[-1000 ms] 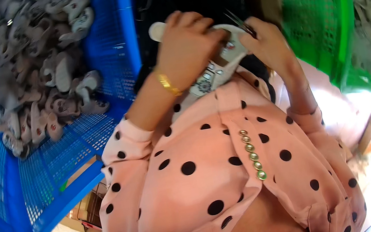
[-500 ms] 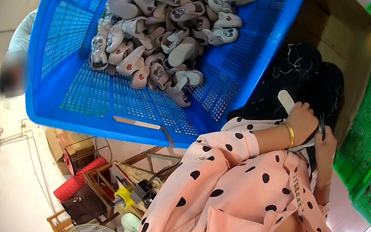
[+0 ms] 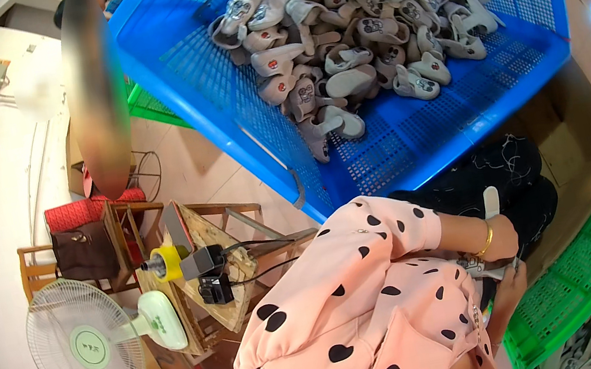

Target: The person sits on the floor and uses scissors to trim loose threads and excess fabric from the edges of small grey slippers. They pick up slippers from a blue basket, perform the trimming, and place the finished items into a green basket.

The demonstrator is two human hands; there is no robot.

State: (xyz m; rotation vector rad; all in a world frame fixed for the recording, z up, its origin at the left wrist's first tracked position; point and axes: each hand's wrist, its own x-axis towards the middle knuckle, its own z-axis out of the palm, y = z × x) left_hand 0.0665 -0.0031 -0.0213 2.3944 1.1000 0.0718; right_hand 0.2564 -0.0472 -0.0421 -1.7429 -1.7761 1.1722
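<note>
Left hand (image 3: 501,237) grasping pale shoe (image 3: 474,264), presumably light, pliable, best held mid-length; right hand (image 3: 513,290) alongside, grip indeterminable.

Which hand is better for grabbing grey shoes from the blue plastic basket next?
Left, probably: the left hand lies nearer the blue plastic basket than the right hand, though both are at a pale printed shoe.

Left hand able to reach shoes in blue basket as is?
Likely yes: the blue basket stands open on that side, its pile uncovered, though the left hand holds a shoe.
</note>
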